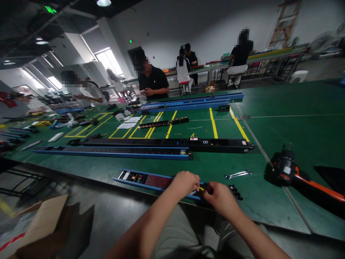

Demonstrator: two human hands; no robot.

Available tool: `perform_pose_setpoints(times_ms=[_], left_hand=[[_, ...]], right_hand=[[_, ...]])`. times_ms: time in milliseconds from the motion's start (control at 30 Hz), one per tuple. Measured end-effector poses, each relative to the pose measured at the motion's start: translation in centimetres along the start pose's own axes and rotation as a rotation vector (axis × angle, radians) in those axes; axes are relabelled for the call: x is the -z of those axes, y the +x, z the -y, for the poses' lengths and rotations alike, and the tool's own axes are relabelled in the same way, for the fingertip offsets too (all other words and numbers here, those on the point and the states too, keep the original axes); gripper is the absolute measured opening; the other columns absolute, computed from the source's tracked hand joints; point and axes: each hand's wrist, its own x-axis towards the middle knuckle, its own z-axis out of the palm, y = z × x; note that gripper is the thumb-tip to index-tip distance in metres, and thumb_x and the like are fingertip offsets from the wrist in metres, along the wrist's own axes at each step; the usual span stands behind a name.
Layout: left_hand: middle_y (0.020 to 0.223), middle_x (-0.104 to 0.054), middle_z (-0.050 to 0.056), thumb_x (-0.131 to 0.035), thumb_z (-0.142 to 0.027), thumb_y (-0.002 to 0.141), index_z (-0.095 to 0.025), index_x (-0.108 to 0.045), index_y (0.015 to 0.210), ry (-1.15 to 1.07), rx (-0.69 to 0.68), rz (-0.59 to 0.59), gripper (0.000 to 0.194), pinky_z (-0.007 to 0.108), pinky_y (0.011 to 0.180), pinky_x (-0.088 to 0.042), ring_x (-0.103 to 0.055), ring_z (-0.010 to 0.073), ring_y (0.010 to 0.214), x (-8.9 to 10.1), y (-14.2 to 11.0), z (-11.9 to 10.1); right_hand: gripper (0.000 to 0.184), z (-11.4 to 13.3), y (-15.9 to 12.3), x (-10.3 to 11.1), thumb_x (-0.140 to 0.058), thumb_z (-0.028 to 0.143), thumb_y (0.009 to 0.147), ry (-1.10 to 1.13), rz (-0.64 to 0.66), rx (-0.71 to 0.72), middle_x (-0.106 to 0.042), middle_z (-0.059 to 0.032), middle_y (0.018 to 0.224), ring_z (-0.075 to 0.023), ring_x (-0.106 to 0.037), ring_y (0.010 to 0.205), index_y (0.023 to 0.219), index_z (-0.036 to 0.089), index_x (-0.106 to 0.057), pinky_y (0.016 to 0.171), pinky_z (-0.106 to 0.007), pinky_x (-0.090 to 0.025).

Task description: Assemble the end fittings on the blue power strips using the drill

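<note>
At a green table (285,111), left hand (187,181) and right hand (221,197) pinch something yellow (201,189) over a blue-edged, maroon-panelled strip (157,181).

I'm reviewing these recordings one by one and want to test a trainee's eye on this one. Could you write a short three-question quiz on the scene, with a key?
1. True or false: in the picture, the wrench lies to the left of the orange-and-black tool.
2. What colour is the small piece between the left hand and the right hand?
a) red
b) yellow
c) white
3. Fill in: the long black bar bears the single large white letter ___.

Key: 1 true; 2 b; 3 B.
</note>
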Motion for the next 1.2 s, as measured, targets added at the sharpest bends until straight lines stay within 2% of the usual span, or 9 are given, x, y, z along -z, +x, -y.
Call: perform_pose_setpoints(times_ms=[67, 233, 433, 667, 767, 833, 933, 1100, 1200], left_hand=[[0.095, -0.071, -0.001, -0.074, -0.032, 0.07, -0.028, -0.069, 0.079, 0.033, -0.026, 0.021, 0.011, 0.028, 0.086, -0.047, -0.065, 0.021, 0.094, 0.4, 0.7, 0.2], [0.089, -0.069, 0.002, -0.083, -0.04, 0.054, -0.027, -0.057, 0.107, 0.099, -0.031, 0.035, 0.06, 0.033, 0.077, -0.049, -0.065, 0.0268, 0.087, 1.0, 2.3, 0.2], [0.079, -0.068, -0.003, -0.079, -0.024, 0.057, -0.03, -0.064, 0.088, 0.058, -0.072, 0.125, 0.035, 0.025, 0.068, -0.047, -0.065, 0.0206, 0.08, 0.8, 3.3, -0.2], [0.092, -0.07, -0.001, -0.075, -0.036, 0.065, -0.027, -0.064, 0.095, -0.034, 0.064, -0.035, 0.033, 0.026, 0.068, -0.047, -0.064, 0.0199, 0.083, -0.7, 1.1, 0.6], [0.098, -0.07, -0.003, -0.068, -0.035, 0.075, -0.027, -0.067, 0.091, -0.088, 0.059, -0.096, 0.018, 0.026, 0.08, -0.045, -0.063, 0.0166, 0.091, -1.5, -0.9, 0.3], [0.107, -0.068, -0.004, -0.064, -0.03, 0.08, -0.029, -0.069, 0.085, -0.153, 0.002, -0.204, 0.008, 0.031, 0.093, -0.039, -0.059, 0.0169, 0.104, -2.1, -2.1, -0.4], [0.121, -0.062, -0.003, -0.059, -0.022, 0.081, -0.03, -0.071, 0.083, -0.141, 0.036, -0.279, 0.014, 0.041, 0.103, -0.029, -0.05, 0.0208, 0.118, -3.0, -2.9, -1.7], [0.124, -0.06, -0.003, -0.056, -0.016, 0.08, -0.029, -0.07, 0.085, -0.134, 0.067, -0.23, 0.02, 0.05, 0.104, -0.023, -0.043, 0.0226, 0.126, -3.3, -2.5, -2.7], [0.127, -0.058, -0.002, -0.053, -0.017, 0.08, -0.027, -0.07, 0.08, -0.133, 0.077, -0.199, 0.02, 0.052, 0.104, -0.021, -0.036, 0.0239, 0.132, -3.2, -2.2, -2.7]], right_hand=[[0.012, 0.1, -0.2, -0.1, -0.056, 0.026, 0.071, -0.012, -0.002, -0.006, -0.058, -0.0016, 0.055, -0.0108, -0.044, 0.048, 0.061, 0.019, -0.055, 0.047, -0.024, -0.021], [0.013, 0.2, -0.4, -0.7, -0.056, 0.024, 0.071, -0.028, -0.017, -0.03, -0.058, -0.0012, 0.056, -0.0105, -0.043, 0.048, 0.06, 0.019, -0.051, 0.048, -0.024, -0.02], [0.018, 0.7, -0.4, -1.2, -0.055, 0.03, 0.075, -0.003, -0.035, -0.091, -0.058, -0.0024, 0.056, -0.0103, -0.042, 0.047, 0.061, 0.02, -0.052, 0.047, -0.025, -0.018], [0.019, 0.1, 0.0, -1.6, -0.056, 0.031, 0.071, 0.089, -0.055, -0.18, -0.053, 0.0003, 0.049, -0.0113, -0.044, 0.046, 0.057, 0.02, -0.047, 0.046, -0.024, -0.02], [0.017, -0.4, 0.0, -1.6, -0.055, 0.03, 0.069, 0.205, -0.026, -0.198, -0.053, 0.0003, 0.049, -0.0122, -0.047, 0.048, 0.056, 0.02, -0.049, 0.047, -0.024, -0.025], [0.017, -0.6, -0.1, -1.5, -0.055, 0.029, 0.068, 0.256, -0.026, -0.198, -0.054, 0.0003, 0.051, -0.0124, -0.047, 0.049, 0.056, 0.019, -0.049, 0.048, -0.024, -0.028], [0.017, -0.5, -0.2, -1.6, -0.055, 0.031, 0.068, 0.283, -0.047, -0.203, -0.053, 0.0012, 0.051, -0.012, -0.046, 0.049, 0.057, 0.019, -0.049, 0.049, -0.023, -0.029], [0.019, -0.7, -0.3, -1.6, -0.054, 0.033, 0.069, 0.263, -0.045, -0.212, -0.052, 0.0013, 0.049, -0.0113, -0.044, 0.049, 0.058, 0.018, -0.052, 0.048, -0.023, -0.027], [0.021, -1.6, -0.1, -1.1, -0.055, 0.034, 0.07, 0.366, 0.043, -0.164, -0.05, 0.0023, 0.049, -0.0094, -0.041, 0.047, 0.059, 0.017, -0.054, 0.047, -0.022, -0.027]])
